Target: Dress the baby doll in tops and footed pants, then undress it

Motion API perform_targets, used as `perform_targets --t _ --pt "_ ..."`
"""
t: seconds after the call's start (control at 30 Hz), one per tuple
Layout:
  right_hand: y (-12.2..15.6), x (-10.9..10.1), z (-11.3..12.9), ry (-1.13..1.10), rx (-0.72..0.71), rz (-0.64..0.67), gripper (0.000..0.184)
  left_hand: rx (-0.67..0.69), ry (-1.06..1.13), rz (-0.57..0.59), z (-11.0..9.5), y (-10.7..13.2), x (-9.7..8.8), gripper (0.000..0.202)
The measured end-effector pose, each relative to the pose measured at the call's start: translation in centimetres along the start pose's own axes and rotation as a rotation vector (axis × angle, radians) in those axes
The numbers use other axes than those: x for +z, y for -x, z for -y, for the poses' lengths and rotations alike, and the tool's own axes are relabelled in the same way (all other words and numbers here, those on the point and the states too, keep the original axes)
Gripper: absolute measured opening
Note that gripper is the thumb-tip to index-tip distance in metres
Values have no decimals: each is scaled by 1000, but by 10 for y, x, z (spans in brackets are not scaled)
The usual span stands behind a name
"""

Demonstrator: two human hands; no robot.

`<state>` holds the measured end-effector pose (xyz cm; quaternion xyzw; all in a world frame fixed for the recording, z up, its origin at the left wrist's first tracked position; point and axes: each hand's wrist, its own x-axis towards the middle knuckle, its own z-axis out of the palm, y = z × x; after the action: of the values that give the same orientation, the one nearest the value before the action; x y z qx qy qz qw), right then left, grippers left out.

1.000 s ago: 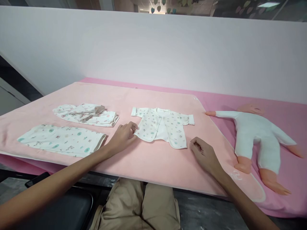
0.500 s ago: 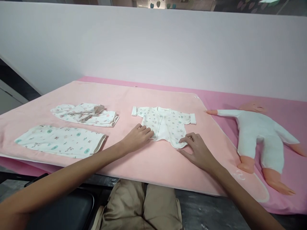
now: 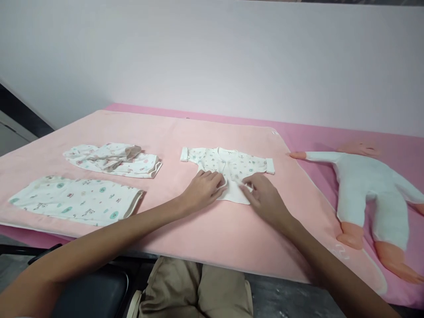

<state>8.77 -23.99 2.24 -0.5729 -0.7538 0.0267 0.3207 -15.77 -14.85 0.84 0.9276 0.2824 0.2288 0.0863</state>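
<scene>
A small printed baby shirt lies spread on the pale pink towel, sleeves out to both sides. My left hand rests on its left front panel, fingers pinched on the cloth edge. My right hand covers the right front panel and pinches what looks like a thin white tie near the middle. The two hands almost meet at the shirt's opening.
Folded printed baby trousers and a crumpled printed garment lie to the left on the towel. A baby doll in white lies on the darker pink sheet at right. A white wall stands behind. My knees show below the table edge.
Both hands moved inward from the shirt's lower corners to its front opening. The bottom hem now looks drawn up and the front panels closed together. The camera tilted down slightly.
</scene>
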Motion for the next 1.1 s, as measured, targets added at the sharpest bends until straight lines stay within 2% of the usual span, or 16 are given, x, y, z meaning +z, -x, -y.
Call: perform_targets --t 0.1,0.2,0.3,0.4,0.47,0.63,0.73,0.83,0.93,1.03,1.1 --pt "10 7 -6 48 -87 199 19 37 -54 39 1 19 0 22" --pt "26 2 -17 42 -30 175 31 -22 -70 3 12 45 -10 36" --pt "39 -3 -25 15 29 138 28 -78 -85 -7 26 63 -21 35" --pt "42 -4 -27 -9 53 151 17 -82 -75 42 38 67 -28 23" --pt "41 -7 -26 -2 37 176 18 -47 -65 79 42 66 -32 17" --pt "36 -33 -23 45 -80 336 23 146 -97 230 49 60 -49 25" --pt "22 -46 -24 40 -135 393 27 212 -82 283 59 40 -61 32" --pt "-13 -41 -34 26 -150 334 33 225 -29 234 77 -5 -62 35" --pt "-65 -21 -56 53 -144 304 31 234 -31 233 101 -63 -49 33" --pt "-117 -2 -83 95 -180 395 33 305 -94 356 124 -113 -30 37" --pt "-144 4 -98 104 -188 495 31 367 -155 423 135 -138 -20 38"
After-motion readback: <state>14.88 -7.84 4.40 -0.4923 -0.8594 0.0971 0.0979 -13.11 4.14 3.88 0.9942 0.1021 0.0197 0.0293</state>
